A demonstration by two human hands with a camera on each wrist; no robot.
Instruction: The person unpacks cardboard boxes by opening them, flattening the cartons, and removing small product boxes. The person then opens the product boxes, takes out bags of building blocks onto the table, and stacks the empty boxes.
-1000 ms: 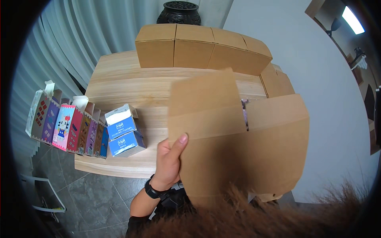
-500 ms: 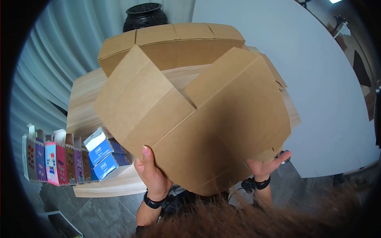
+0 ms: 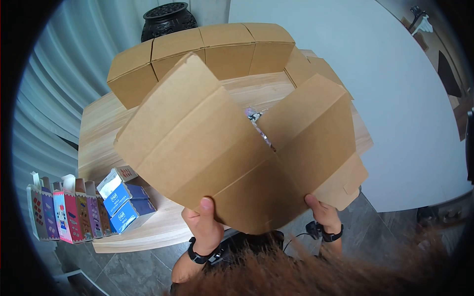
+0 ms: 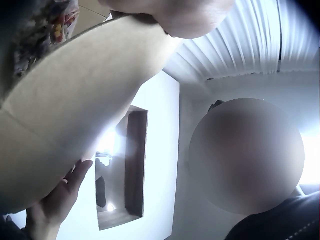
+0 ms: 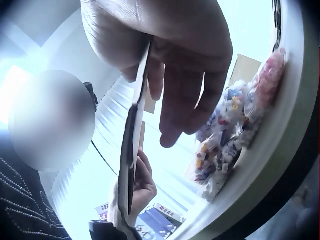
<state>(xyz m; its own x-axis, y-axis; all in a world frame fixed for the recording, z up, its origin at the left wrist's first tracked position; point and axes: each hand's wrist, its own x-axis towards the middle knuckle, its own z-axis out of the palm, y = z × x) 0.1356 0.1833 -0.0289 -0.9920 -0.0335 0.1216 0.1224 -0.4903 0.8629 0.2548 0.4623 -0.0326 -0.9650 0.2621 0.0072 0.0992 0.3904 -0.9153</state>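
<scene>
An unfolded brown cardboard box blank, creased and with a slot between two upper flaps, is held up over the table in the head view. My left hand grips its lower left edge, thumb on the near face. At the lower right edge my right hand pinches it, thumb in front. A small tabbed flap sticks out above that hand. In the right wrist view, the fingers of my right hand lie behind the cardboard's edge. Clear bags of small coloured pieces lie beyond on the table.
A row of closed brown boxes lines the table's back edge, with flat cardboard at the right. Blue boxes and several colourful opened boxes stand on the left. Behind is a black carved pot.
The cardboard has turned, its left flap rising. My right hand, hidden at first, came to the lower right edge with its thumb out and now pinches there. The tabbed flap has swung outward.
</scene>
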